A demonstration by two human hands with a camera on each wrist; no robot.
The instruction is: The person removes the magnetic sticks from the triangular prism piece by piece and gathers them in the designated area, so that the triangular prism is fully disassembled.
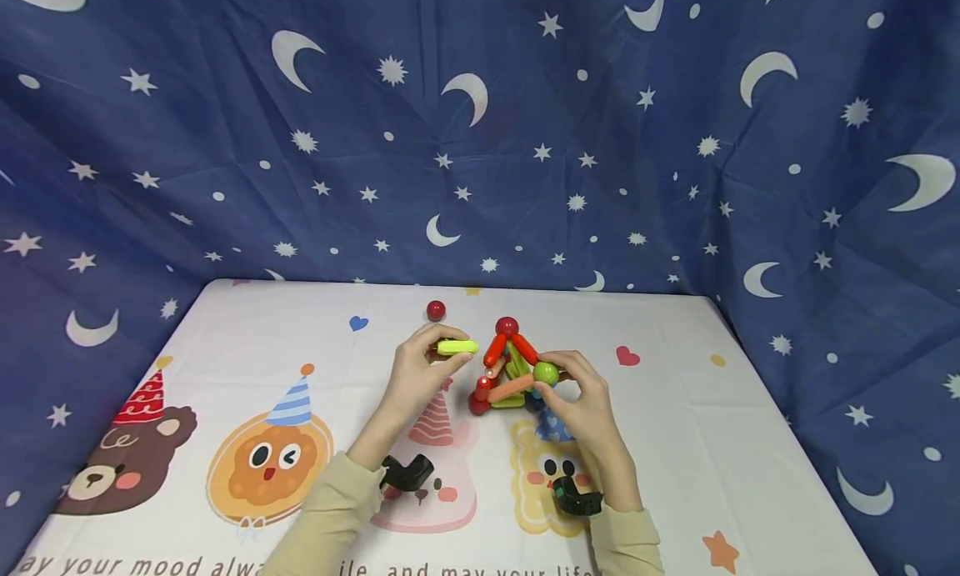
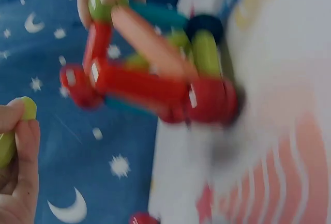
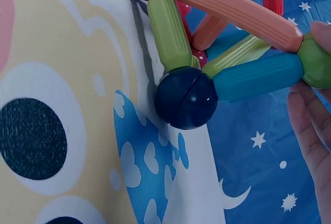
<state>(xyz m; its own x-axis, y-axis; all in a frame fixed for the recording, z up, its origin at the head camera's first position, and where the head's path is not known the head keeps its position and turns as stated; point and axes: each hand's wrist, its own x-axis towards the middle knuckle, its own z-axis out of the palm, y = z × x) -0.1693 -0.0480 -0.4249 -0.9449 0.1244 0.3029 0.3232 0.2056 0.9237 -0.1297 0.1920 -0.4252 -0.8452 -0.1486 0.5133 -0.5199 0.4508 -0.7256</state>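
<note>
My left hand [image 1: 420,374] pinches a yellow-green magnetic rod [image 1: 457,348] between thumb and fingers, apart from and left of a frame of rods and balls. My right hand [image 1: 588,401] grips the green ball [image 1: 546,373] at the frame's right corner. From that ball an orange rod [image 3: 238,12] and a teal rod [image 3: 258,77] run out, the teal one to a dark blue ball [image 3: 186,98]. Red rods [image 1: 523,348] meet at a red ball [image 1: 507,327] at the frame's far corner. Another red ball [image 1: 478,403] sits at its lower left. The left wrist view is blurred.
A loose red ball [image 1: 436,311] lies on the table beyond my left hand. The white tablecloth [image 1: 675,443] is printed with cartoon figures and lettering. A dark blue curtain [image 1: 510,126] with moons and stars rises behind the table.
</note>
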